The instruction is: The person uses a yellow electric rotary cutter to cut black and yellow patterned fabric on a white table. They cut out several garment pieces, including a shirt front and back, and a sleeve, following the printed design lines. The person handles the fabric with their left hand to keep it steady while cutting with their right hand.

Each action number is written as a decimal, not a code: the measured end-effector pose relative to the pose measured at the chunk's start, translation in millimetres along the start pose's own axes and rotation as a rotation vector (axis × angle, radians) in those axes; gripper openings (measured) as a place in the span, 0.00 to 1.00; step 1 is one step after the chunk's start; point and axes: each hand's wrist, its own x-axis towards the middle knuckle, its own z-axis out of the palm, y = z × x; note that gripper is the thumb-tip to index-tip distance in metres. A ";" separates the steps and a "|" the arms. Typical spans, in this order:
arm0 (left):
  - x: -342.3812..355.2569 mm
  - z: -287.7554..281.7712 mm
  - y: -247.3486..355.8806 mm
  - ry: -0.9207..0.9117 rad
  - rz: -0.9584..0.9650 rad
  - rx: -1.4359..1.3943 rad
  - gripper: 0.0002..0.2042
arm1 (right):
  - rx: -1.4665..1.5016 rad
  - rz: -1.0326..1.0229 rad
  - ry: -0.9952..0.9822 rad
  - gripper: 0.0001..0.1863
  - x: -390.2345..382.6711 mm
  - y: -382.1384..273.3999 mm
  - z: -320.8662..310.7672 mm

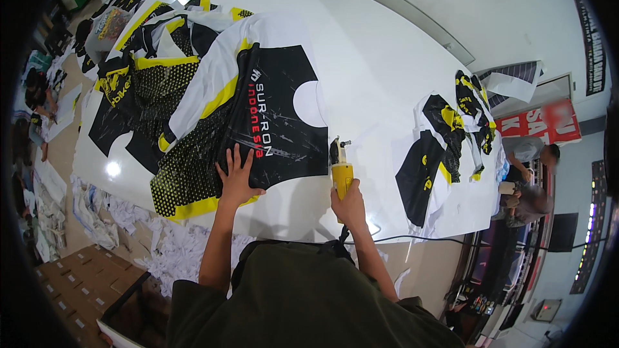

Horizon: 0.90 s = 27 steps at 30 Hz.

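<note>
Seen from the person's body, with twelve straight ahead, a black shirt piece [290,113] lies flat on the white table [374,58] just short of twelve o'clock, its round neck notch facing three. The left hand [237,177], at eleven o'clock, is open with palm down and fingers spread on the cloth near its lower edge; the spread probably serves to press it flat over a wide patch and stop it sliding.

The right hand [349,205], between twelve and one, is wrapped around the yellow handle of a small power cutter [343,174]. Its metal head points to twelve, just beside the piece's right-hand corner; whether they touch cannot be told. Gripping it upright from behind likely leaves the fingers clear of the head.

Patterned yellow-and-black cloth [171,87] is heaped toward eleven, and another pile [438,148] sits apart at half past one, perhaps so the two groups do not mix. White scraps [177,251] lie on the floor between nine and ten.
</note>
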 end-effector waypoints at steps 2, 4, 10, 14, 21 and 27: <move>-0.2 -0.7 -0.9 -0.016 -0.012 0.001 0.69 | 0.014 -0.015 -0.003 0.27 13.1 -3.1 0.6; -0.4 -1.8 -0.9 -0.020 -0.014 0.002 0.69 | 0.015 -0.027 -0.005 0.27 27.3 -6.0 -1.9; -0.5 1.9 -2.2 -0.003 0.005 -0.002 0.70 | -0.039 -0.067 -0.012 0.28 68.6 -15.5 -7.2; 0.2 2.1 -0.8 -0.003 0.003 0.005 0.70 | -0.033 -0.117 0.010 0.29 99.5 -17.8 -9.1; -18.0 -17.0 -21.0 -0.086 0.060 0.061 0.63 | -0.042 -0.147 -0.052 0.32 131.2 -24.2 -25.6; -68.6 -20.9 -30.4 0.039 -0.062 0.244 0.45 | -0.072 -0.159 -0.172 0.32 46.7 24.3 -31.0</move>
